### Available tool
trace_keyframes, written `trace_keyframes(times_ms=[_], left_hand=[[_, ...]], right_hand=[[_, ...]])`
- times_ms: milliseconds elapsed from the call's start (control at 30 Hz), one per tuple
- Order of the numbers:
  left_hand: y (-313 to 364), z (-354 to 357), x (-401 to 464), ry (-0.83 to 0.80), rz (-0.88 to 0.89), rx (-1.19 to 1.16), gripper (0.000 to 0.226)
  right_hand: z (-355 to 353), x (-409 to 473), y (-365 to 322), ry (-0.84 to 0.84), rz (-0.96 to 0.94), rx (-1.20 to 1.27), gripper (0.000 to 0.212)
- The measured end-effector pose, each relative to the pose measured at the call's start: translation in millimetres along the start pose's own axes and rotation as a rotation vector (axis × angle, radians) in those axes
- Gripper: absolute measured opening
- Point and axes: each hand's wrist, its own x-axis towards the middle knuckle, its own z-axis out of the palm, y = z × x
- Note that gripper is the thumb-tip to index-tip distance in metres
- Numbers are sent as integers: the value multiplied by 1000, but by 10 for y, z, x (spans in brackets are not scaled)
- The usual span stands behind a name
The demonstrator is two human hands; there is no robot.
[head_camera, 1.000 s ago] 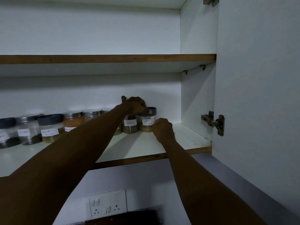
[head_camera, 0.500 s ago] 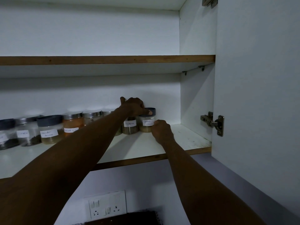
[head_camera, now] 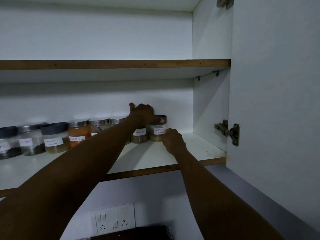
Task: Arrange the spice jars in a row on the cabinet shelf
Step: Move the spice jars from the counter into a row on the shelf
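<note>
Several labelled spice jars stand in a row on the lower cabinet shelf [head_camera: 195,149]. The rightmost is a dark-lidded jar of pale powder marked Garam Masala [head_camera: 156,131]. My left hand [head_camera: 143,113] lies over its lid, fingers curled down on the rim. My right hand [head_camera: 173,142] grips the jar's lower right side. Just left of it stands a jar of brownish spice [head_camera: 140,135], partly hidden by my left hand. Further left are an orange chilli powder jar [head_camera: 78,134] and a coriander powder jar [head_camera: 54,138].
The white cabinet door [head_camera: 277,84] stands open on the right, its metal hinge [head_camera: 228,131] jutting into the shelf opening. An upper shelf [head_camera: 114,64] runs above. A wall socket plate [head_camera: 114,218] sits below the cabinet.
Both hands stay on the Garam Masala jar; its label has turned a little more to the front. Nothing else has moved.
</note>
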Motion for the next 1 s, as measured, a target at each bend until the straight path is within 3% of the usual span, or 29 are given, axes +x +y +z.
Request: trace_keyframes(times_ms=[267,400,500,600,700,767,900,1000], left_hand=[[64,-61,-112,-4,-6,14,72],[164,-71,-316,129,36,-69,73],[279,-98,-649,213,97,-102,48],[441,-141,-1107,252,187,-192,32],[465,-181,-1641,379,245,-473,35],[364,-131,-2044,460,231,-569,24],[59,277,-2942,546,242,-594,20],[-219,774,-3547,572,247,-494,29]], right_hand=[[-13,-36,-17,18,21,15,35],[-39,-81,-35,202,67,105,18],[-54,-239,-137,350,42,-49,21],[-49,-439,-292,416,-148,-201,20],[-37,-679,-386,487,-380,-63,19],[108,-931,-390,518,-536,68,22],[809,-1665,-103,422,-740,213,19],[1500,-2129,349,242,-658,261,18]])
